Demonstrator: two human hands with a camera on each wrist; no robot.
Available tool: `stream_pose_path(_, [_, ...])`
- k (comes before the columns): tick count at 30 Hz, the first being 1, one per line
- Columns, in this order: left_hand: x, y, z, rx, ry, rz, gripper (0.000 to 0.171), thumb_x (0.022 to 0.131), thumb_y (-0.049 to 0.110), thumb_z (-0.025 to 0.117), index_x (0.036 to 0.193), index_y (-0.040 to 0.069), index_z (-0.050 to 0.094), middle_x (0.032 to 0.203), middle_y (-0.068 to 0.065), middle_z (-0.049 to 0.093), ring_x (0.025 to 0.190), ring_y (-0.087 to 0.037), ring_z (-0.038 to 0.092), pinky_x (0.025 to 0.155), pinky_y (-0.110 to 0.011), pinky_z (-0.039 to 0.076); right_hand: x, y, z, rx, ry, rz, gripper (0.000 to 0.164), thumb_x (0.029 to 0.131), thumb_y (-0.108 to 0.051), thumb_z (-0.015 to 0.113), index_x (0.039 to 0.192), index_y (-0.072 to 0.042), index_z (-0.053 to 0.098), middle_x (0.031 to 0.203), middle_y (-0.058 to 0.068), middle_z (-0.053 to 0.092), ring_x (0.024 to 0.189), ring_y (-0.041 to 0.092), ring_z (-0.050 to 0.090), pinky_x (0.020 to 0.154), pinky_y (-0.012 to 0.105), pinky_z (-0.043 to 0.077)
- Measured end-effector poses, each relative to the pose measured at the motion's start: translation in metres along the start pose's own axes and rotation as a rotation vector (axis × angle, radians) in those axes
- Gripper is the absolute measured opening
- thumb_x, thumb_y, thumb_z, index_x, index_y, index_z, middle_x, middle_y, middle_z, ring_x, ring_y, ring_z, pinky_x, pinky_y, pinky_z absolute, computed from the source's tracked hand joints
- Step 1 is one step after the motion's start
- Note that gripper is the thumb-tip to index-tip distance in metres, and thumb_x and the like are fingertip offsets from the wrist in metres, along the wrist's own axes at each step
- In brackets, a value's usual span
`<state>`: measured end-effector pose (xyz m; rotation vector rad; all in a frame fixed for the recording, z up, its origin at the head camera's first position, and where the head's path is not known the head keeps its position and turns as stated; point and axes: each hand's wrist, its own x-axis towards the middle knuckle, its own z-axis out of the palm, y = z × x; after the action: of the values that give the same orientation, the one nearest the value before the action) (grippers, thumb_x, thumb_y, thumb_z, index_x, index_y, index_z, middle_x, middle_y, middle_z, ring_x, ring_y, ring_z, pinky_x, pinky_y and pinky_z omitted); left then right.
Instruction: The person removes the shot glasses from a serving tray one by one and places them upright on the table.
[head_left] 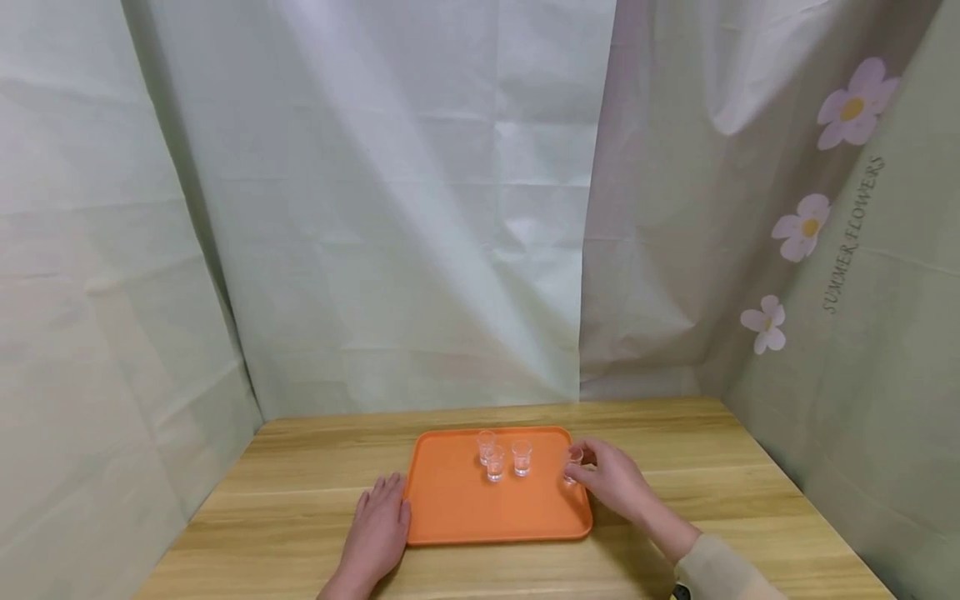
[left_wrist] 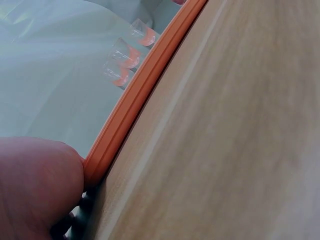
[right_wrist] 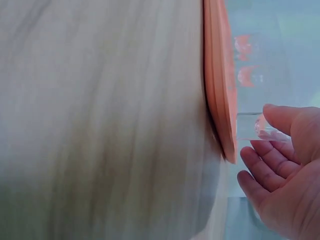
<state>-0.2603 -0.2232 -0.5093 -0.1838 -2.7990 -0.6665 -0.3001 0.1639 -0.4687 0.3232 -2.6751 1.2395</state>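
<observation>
My right hand (head_left: 611, 482) pinches a small clear shot glass (right_wrist: 267, 131) between thumb and fingers at the right side of an orange tray (head_left: 465, 518). Part of that glass is hidden by the fingers in the head view. Three more shot glasses stand upright on the tray: one at the back (head_left: 486, 442), one just in front of it (head_left: 495, 467) and one to their right (head_left: 522, 458). At the tray's left edge my left hand (head_left: 378, 527) lies flat with straight fingers, its side against the rim.
The tray sits on a wood-grain table (head_left: 300, 483). Pale fabric curtains (head_left: 420, 208) hang behind the table and along both sides, with printed flowers (head_left: 808, 227) on the right one.
</observation>
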Motion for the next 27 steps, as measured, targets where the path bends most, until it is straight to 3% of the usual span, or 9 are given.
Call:
stream_pose_path(7, [0.0,0.0,0.0,0.001,0.007,0.006,0.045,0.111,0.01,0.058,0.149,-0.013,0.059,0.158,-0.034,0.054,0.151,-0.056,0.043,0.126,-0.074,0.027,0.006,0.01,-0.013,-0.011,0.023,0.012,0.028,0.099,-0.014,0.084,0.124,-0.004,0.076,0.099,-0.004,0.073,0.092,0.01,0.07,0.081,0.032,0.057])
stream_pose_path(19, [-0.001,0.001,-0.001,0.001,0.026,0.031,0.044,0.11,0.009,0.058,0.148,-0.014,0.059,0.156,-0.034,0.055,0.15,-0.058,0.044,0.125,-0.074,0.028,0.016,0.04,-0.039,-0.052,0.061,0.039,0.035,0.102,-0.018,0.081,0.13,0.001,0.071,0.109,0.005,0.075,0.106,0.028,0.075,0.092,0.047,0.061])
stream_pose_path(27, [0.0,0.001,-0.001,0.003,0.008,0.013,0.045,0.111,0.01,0.057,0.149,-0.013,0.059,0.158,-0.034,0.054,0.152,-0.056,0.043,0.126,-0.073,0.027,0.021,0.056,-0.047,-0.061,0.055,0.057,0.036,0.103,-0.018,0.08,0.131,0.003,0.07,0.112,0.009,0.075,0.107,0.032,0.073,0.091,0.051,0.061])
